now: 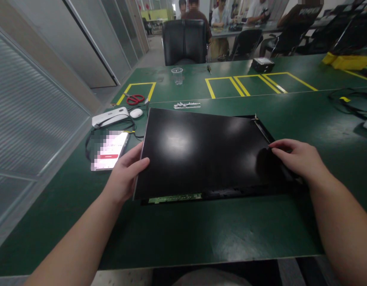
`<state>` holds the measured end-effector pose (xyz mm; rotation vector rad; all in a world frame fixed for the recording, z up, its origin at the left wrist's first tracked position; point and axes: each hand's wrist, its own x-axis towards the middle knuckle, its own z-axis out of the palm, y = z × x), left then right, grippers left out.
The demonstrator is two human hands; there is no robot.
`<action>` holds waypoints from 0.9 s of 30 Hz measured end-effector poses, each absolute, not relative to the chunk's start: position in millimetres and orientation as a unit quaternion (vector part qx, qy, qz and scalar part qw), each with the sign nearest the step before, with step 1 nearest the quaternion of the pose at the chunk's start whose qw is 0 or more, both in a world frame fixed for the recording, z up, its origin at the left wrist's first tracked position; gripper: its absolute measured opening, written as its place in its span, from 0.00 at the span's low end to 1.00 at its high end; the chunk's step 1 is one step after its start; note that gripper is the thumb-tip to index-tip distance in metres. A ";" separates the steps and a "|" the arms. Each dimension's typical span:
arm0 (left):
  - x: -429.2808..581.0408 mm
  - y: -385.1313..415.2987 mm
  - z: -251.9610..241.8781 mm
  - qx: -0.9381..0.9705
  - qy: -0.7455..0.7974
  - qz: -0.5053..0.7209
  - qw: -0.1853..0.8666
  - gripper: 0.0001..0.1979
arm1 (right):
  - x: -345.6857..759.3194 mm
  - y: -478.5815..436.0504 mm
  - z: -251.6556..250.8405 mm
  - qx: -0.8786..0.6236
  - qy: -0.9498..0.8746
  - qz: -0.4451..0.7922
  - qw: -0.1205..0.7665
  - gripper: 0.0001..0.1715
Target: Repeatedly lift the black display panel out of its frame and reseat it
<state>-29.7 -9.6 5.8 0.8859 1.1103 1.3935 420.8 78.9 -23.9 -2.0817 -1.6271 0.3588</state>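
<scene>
A large flat black screen panel (201, 151) lies on the green table (201, 230), its left side lifted off a black frame (263, 129) beneath it. A thin green circuit strip (174, 198) shows along the panel's near edge. My left hand (126, 174) grips the panel's left edge, thumb on top and fingers under. On the panel's right edge rests my right hand (296, 159), fingers curled down over the edge where it meets the frame.
A lit phone (110, 153), a white device (110, 117) with cable, a white mouse (136, 113) and red scissors (135, 99) lie at the left. Farther back are a metal bracket (187, 105), a plastic cup (177, 75), a screwdriver (209, 69) and a black chair (185, 41). People sit at a far table.
</scene>
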 end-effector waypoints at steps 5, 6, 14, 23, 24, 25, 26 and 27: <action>-27.3 -12.7 12.7 0.380 0.479 0.579 0.540 0.31 | 426.9 80.9 -30.4 -0.755 -0.585 0.141 0.259 0.18; -26.6 -13.6 13.9 0.379 0.483 0.578 0.538 0.31 | 429.3 82.0 -33.2 -0.756 -0.578 0.146 0.271 0.20; -24.8 -15.6 14.3 0.406 0.467 0.592 0.517 0.32 | 435.1 87.4 -41.0 -0.752 -0.482 0.217 0.392 0.28; -27.6 -10.5 8.3 0.394 0.487 0.601 0.497 0.29 | 414.2 78.1 -10.4 -0.661 -0.356 0.290 0.594 0.24; -28.5 -9.9 8.0 0.390 0.487 0.602 0.498 0.30 | 414.4 77.1 -8.1 -0.650 -0.348 0.297 0.607 0.24; -29.4 -9.3 7.9 0.384 0.485 0.606 0.501 0.30 | 415.3 76.1 -5.9 -0.640 -0.339 0.307 0.617 0.23; -30.2 -8.7 8.0 0.377 0.481 0.610 0.505 0.30 | 417.1 75.3 -4.1 -0.632 -0.329 0.320 0.624 0.22; -30.9 -8.0 8.1 0.371 0.476 0.613 0.510 0.30 | 419.8 74.9 -2.7 -0.627 -0.317 0.333 0.628 0.21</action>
